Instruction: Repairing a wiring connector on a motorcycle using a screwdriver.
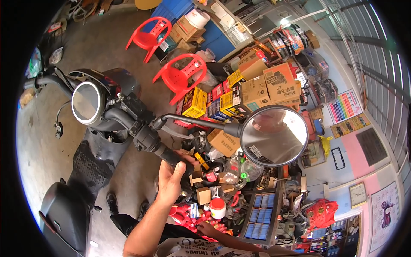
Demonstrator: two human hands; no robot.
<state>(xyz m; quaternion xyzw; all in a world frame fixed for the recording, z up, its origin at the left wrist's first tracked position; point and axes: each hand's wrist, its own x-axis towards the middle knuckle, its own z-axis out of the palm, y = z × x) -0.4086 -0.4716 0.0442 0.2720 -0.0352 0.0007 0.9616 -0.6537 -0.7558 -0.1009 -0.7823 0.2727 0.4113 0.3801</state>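
Note:
My left hand [171, 180] is closed round the black rubber grip [167, 155] of a scooter handlebar, thumb on top. A brake lever [180, 133] and a round mirror [274, 135] on a black stalk extend from that bar. The dark scooter has a round headlamp [86, 103], a footboard [83, 156] and a black seat [60, 214]. Low at the bottom centre, my right hand [206, 229] is in shadow beside a heap of red items [186, 212]; its fingers are too small to read.
Two red plastic chairs [180, 77] stand beyond the handlebar. Stacked cardboard boxes [257, 89], a white red-lidded tub [217, 210] and assorted clutter fill the centre and right, along a wall [359, 154]. My shoe [112, 202] rests on the concrete floor [45, 132].

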